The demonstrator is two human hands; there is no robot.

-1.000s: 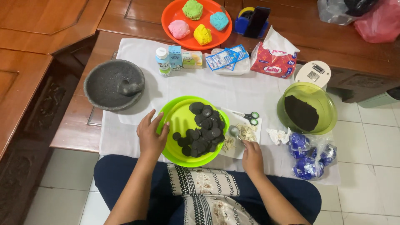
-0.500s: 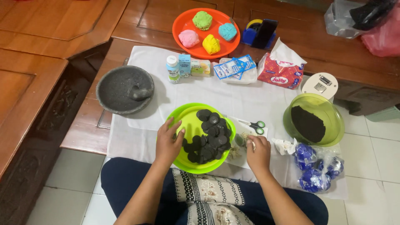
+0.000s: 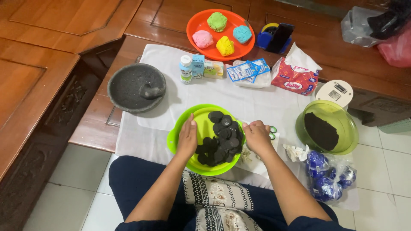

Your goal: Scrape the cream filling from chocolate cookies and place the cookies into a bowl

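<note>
Your left hand (image 3: 187,137) lies flat, fingers open, on the inside left wall of the round lime-green plastic bowl (image 3: 201,114), which sits on the white cloth (image 3: 162,64) at the near edge of the low wooden table (image 3: 128,47), partly overhanging your lap. Dark round cookie halves (image 3: 220,139) are heaped on the bowl's right side, touching your left fingertips. Your right hand (image 3: 257,137) is loosely curled at the bowl's right rim; you cannot tell from here whether it pinches anything. Green-handled scissors (image 3: 272,131) lie just beside that hand.

To the left, the grey stone mortar with its pestle (image 3: 137,87) stands near the cloth's left edge, with bare cloth between it and the bowl. To the right, a translucent green bowl of dark crumbs (image 3: 327,127) sits well apart, with crumpled blue wrappers (image 3: 327,179) below it at the cloth's corner. Behind the lime bowl an open strip of cloth runs up to the small milk bottle (image 3: 186,69) and the orange plate of coloured dough balls (image 3: 216,30)
</note>
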